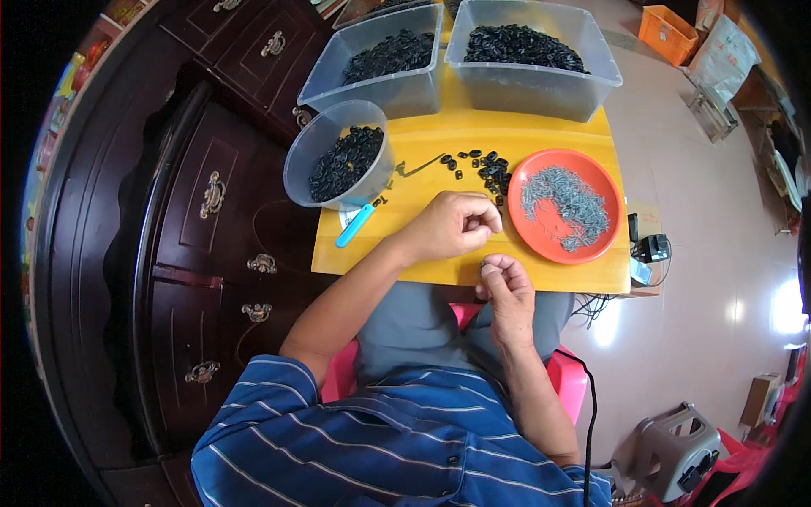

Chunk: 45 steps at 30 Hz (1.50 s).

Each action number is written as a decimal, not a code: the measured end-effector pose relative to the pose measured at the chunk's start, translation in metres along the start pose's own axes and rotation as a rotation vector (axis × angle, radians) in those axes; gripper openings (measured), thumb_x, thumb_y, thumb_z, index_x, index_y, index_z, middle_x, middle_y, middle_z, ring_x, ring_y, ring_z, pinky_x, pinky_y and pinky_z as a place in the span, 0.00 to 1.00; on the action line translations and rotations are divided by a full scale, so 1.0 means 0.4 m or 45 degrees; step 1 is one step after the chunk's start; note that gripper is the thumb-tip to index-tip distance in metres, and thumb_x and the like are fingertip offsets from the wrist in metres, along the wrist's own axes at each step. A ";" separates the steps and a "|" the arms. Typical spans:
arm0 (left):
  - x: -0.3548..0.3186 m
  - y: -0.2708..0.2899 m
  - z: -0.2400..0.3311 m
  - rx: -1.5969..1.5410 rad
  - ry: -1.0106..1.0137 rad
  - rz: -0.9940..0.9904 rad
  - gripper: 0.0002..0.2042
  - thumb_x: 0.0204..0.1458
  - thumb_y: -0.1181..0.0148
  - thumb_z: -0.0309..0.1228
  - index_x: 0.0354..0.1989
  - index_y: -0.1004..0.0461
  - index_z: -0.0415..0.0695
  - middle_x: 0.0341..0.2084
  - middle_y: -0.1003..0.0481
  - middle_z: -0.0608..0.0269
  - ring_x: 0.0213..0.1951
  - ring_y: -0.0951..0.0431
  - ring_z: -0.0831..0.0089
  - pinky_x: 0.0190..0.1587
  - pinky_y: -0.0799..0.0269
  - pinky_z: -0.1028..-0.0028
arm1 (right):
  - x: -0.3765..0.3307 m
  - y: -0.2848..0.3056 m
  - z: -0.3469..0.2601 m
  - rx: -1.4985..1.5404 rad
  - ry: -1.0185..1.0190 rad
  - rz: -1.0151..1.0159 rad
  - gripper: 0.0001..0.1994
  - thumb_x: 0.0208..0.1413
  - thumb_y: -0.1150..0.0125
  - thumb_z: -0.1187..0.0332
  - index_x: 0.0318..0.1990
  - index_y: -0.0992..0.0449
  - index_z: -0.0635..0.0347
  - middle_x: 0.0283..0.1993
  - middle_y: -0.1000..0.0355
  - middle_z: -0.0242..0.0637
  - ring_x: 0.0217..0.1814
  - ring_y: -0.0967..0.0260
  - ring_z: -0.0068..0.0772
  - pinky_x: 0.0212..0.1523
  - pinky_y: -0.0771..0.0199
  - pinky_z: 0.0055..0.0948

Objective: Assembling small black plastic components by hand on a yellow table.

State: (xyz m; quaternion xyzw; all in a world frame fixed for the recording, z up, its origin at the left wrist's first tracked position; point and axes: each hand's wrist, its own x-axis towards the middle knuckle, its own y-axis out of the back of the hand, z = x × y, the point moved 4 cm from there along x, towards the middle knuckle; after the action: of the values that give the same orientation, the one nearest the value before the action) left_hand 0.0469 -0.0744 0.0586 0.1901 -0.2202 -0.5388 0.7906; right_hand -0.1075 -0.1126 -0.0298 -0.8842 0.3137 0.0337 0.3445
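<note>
You seem to be in a home: dark ornate wooden drawers (190, 270), glossy tiled floor (676, 325), plastic stool (676, 448).

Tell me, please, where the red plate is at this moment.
In the head view, the red plate is at the right side of the yellow table, just right of the loose black pieces.

Dark wooden cabinet (190, 253) at left; orange crate (667, 35) upper right; grey stool (669, 449) lower right.
</note>
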 end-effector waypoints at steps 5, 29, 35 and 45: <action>-0.087 -0.030 -0.032 -0.256 0.186 0.038 0.03 0.52 0.40 0.20 0.34 0.23 0.40 0.28 0.25 0.71 0.29 0.29 0.86 0.31 0.33 0.81 | 0.003 0.003 0.007 0.009 -0.004 0.049 0.06 0.63 0.40 0.72 0.45 0.26 0.60 0.33 0.31 0.23 0.31 0.35 0.14 0.35 0.30 0.17; -0.144 -0.035 -0.005 -0.162 0.160 0.171 0.11 0.51 0.41 0.20 0.42 0.28 0.39 0.21 0.27 0.68 0.23 0.29 0.83 0.28 0.32 0.78 | 0.000 -0.011 0.005 -0.116 0.076 0.043 0.04 0.63 0.42 0.72 0.42 0.27 0.61 0.30 0.31 0.26 0.28 0.37 0.16 0.30 0.36 0.18; -0.139 -0.032 0.003 -0.052 0.160 0.119 0.11 0.51 0.40 0.20 0.43 0.28 0.39 0.23 0.25 0.66 0.24 0.27 0.82 0.29 0.30 0.79 | -0.001 -0.006 0.000 -0.181 0.122 0.019 0.04 0.62 0.40 0.75 0.42 0.26 0.62 0.32 0.30 0.24 0.31 0.36 0.12 0.34 0.34 0.14; -0.144 -0.041 -0.010 -0.335 0.249 0.129 0.16 0.51 0.38 0.20 0.50 0.27 0.39 0.25 0.25 0.70 0.26 0.29 0.87 0.30 0.32 0.82 | -0.002 -0.010 -0.011 -0.218 0.195 0.023 0.03 0.61 0.40 0.76 0.41 0.25 0.62 0.32 0.30 0.23 0.32 0.37 0.11 0.35 0.35 0.13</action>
State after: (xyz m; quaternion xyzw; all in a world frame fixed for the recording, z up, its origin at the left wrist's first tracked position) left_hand 0.0179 -0.0258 0.0381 0.1252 -0.0791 -0.5015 0.8524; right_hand -0.1067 -0.1128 -0.0238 -0.9076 0.3429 -0.0041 0.2424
